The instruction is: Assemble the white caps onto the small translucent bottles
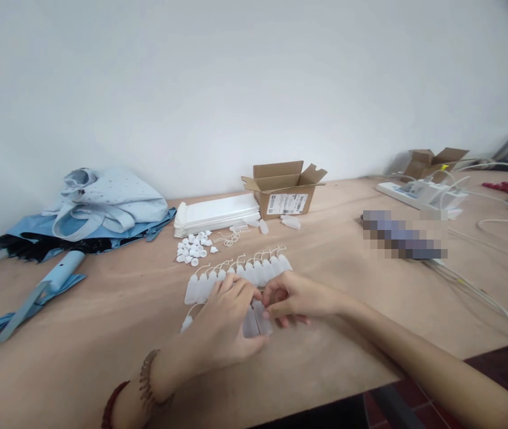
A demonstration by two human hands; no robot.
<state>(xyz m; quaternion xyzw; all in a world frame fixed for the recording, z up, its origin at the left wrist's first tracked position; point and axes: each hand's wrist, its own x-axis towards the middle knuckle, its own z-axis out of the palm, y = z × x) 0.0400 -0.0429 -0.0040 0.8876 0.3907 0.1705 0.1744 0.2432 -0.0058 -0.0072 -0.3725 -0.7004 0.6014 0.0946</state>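
Note:
My left hand (229, 319) is curled over small frosted plastic bottles (250, 325), with its thumb along their lower ends. My right hand (292, 301) bends its thumb and fingers against the upper right edge of the same bottles; the exact contact is partly hidden. Just beyond my hands lies a row of similar bottles (197, 291) with cream string loops at their tops. Another string loop (197, 306) and white top show beside my left hand, which covers the rest.
Behind the row are a pile of white caps (194, 247), loose strings (229, 239), white flat packets (218, 213) and an open cardboard box (287, 196). A blue umbrella (64, 268) and pale bag (115, 199) lie left. A pixelated object (401, 235), power strip (415, 193) and cables are right.

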